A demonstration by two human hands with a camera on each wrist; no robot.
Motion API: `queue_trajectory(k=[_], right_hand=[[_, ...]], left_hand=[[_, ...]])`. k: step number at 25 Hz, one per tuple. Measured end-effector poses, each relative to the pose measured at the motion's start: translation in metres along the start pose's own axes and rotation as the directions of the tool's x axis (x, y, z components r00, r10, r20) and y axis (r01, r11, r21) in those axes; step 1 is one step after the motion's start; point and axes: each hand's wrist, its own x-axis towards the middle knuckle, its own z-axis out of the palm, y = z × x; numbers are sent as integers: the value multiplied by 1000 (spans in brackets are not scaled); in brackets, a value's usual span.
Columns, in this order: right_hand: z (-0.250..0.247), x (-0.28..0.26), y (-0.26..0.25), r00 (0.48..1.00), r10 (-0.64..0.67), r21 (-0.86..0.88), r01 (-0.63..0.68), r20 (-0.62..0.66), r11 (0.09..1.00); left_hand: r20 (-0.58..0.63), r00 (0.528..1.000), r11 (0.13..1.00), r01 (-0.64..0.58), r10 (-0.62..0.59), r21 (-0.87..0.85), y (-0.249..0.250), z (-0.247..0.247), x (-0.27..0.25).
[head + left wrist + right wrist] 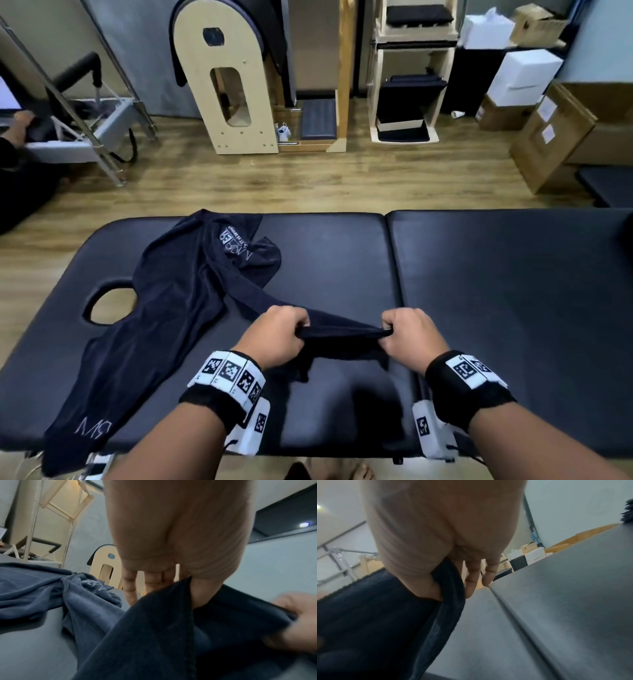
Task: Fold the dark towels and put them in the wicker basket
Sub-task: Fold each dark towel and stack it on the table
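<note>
A dark navy towel (342, 339) is stretched by its edge between my two hands above the black massage table (496, 291). My left hand (277, 334) pinches one end of that edge, thumb against fingers, as the left wrist view shows (197, 596). My right hand (407, 332) pinches the other end, thumb tucked into the cloth (435, 589). The towel's far part trails left across the table. A second navy towel (144, 329) with white lettering lies crumpled on the left, covering part of the face hole (106, 305) and hanging over the near edge. No wicker basket is in view.
The table's right half is bare past the seam (397, 274). Beyond the table is a wooden floor with a wooden arch barrel (233, 82), shelves holding dark pads (411, 78), cardboard and white boxes (548, 113), and a metal frame (85, 120) at the left. Another person's hand (20, 126) shows at far left.
</note>
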Motion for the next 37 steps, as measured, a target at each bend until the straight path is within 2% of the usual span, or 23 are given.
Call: queue_trajectory(k=[3, 8, 14, 18, 22, 24, 29, 32, 35, 37], right_hand=[[-20, -3, 22, 993, 111, -46, -113, -41, 993], [-41, -21, 59, 969, 241, 46, -238, -54, 970], [-69, -27, 115, 936, 305, 142, -282, -176, 949], [-93, -35, 189, 898, 397, 277, -339, -188, 899], [-127, -53, 277, 840, 505, 477, -369, -195, 798], [-145, -67, 327, 811, 544, 497, -389, -214, 776], [-175, -103, 413, 737, 626, 417, -501, -253, 758], [-186, -111, 433, 739, 626, 433, -493, -247, 754], [-192, -107, 439, 759, 625, 544, -451, -183, 707], [-190, -101, 439, 799, 584, 568, -418, -140, 709]], left_hand=[[50, 998, 997, -52, 49, 58, 1, -7, 25], [66, 996, 994, -68, 62, 85, 23, 1, 53], [-77, 996, 994, 42, -35, 102, 72, 8, 75], [-167, 983, 989, 98, -78, 112, 136, 23, 92], [-162, 980, 990, 126, -115, 62, 224, 50, 105], [-140, 985, 994, 105, -102, 15, 275, 63, 108], [-46, 988, 946, 126, -146, -300, 364, 90, 122], [-58, 981, 883, 141, -186, -448, 388, 96, 133], [-90, 976, 894, 143, -199, -424, 394, 90, 139], [-86, 973, 911, 166, -212, -377, 394, 81, 139]])
